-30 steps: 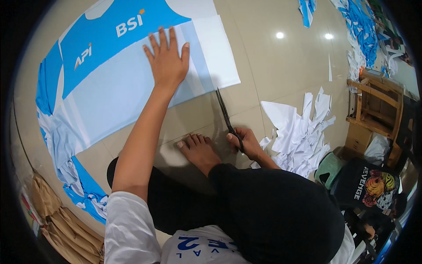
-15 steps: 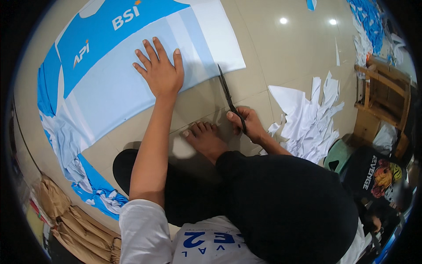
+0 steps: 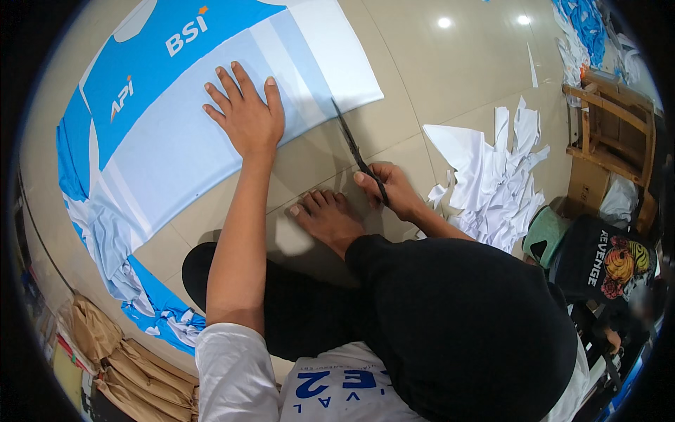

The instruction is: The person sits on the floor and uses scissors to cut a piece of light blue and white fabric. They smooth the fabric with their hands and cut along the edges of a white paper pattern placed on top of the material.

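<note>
Head view: my left hand [image 3: 254,126], fingers spread, should keep the jersey [image 3: 190,141] flat. My right hand [image 3: 398,193] grips scissors [image 3: 355,152] at its near edge.

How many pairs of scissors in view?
1: the black scissors in the right hand, blades pointing away from the person, the tip overlapping the near edge of the blue and white fabric. Others may be hidden.
</note>
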Motion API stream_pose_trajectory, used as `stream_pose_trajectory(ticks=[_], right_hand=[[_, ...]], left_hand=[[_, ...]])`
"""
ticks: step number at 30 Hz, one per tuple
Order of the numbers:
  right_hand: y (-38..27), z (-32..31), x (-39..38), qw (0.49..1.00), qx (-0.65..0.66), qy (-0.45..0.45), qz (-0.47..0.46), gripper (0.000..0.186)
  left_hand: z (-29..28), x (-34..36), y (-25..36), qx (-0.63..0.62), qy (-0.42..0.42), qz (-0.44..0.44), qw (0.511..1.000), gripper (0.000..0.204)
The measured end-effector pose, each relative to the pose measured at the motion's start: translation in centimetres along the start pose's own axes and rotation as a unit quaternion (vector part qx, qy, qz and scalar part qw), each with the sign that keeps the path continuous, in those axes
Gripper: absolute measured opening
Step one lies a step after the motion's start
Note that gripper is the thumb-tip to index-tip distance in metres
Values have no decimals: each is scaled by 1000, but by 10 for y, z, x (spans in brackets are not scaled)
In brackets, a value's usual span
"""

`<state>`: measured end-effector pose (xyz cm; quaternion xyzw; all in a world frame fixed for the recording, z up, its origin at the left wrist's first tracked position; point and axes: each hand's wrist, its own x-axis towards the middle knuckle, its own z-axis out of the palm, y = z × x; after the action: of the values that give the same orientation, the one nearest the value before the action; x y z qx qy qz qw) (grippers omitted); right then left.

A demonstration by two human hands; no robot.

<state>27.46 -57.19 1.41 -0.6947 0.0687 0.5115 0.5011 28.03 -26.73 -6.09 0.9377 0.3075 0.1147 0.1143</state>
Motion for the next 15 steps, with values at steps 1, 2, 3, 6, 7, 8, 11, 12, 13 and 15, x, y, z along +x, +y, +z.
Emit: stream_pose_trajectory(ticks=[1,2,3,6,7,8,11,12,13,15], right_hand=[[-1,1,2,1000,14,-2,-8,51],[-2,0,1,1000,17,4,-6,50],[-4,1,1,1000,19,7,-4,50],[-4,2,2,999,28,15,-6,48],[-4,2,2,999,31,18,-9,47],[-3,1,2,999,32,14,-11,47],[-2,-1,4,999,29,9,-13,47],[-3,0,4,1000,26,13,-10,47],[-3,1,4,1000,23,17,-8,47],[-2,0,5,1000,19,7,-8,44]], left_hand=[[0,0,0,0,-1,0,1000,79],[0,1,0,-1,-2,0,1000,79],[0,1,0,-4,-1,-1,1000,79],[-1,0,0,-11,4,1,1000,78],[0,0,0,-11,7,3,1000,78],[0,0,0,-10,10,5,1000,78],[0,0,-1,-15,18,11,1000,78],[-1,0,-1,-14,18,12,1000,78],[-1,0,-1,-13,17,13,1000,78],[-1,0,-1,-11,18,14,1000,77]])
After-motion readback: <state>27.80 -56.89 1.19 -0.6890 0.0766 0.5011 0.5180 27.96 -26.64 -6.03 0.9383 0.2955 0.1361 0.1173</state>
